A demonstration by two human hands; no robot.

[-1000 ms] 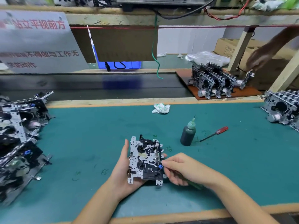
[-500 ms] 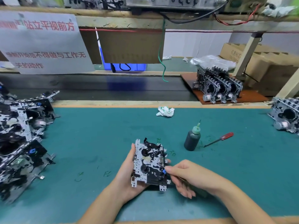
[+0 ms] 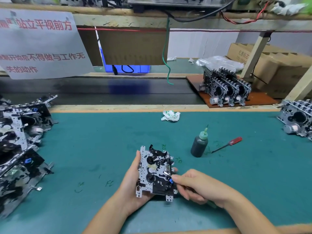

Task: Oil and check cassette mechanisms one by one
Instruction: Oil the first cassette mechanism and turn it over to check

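Seen from the head camera, a worker at a teal-matted bench (image 3: 84, 149) cradles a silver-and-black metal cassette mechanism (image 3: 155, 173) in the left hand (image 3: 133, 184), thumb curled over its near-left edge and fingers wrapped beneath. The right hand (image 3: 197, 186) has its fingers pinched together on a slim tool, mostly hidden, whose tip meets the mechanism's right side by a small blue part. Beyond and to the right of the held mechanism stands a dark plastic oil bottle with a pale green needle nozzle (image 3: 200, 144), and just past that lies a red-handled screwdriver (image 3: 228, 144). A heap of similar mechanisms (image 3: 18, 141) sits well to the left; finished-looking units stand in a row on a brown board (image 3: 226, 88) at far right. A crumpled white wrapper (image 3: 170, 115) lies beyond the mechanism. The step appears to be checking or working a lever; a steady supporting grip and light, precise pressure at the tip would likely serve best.
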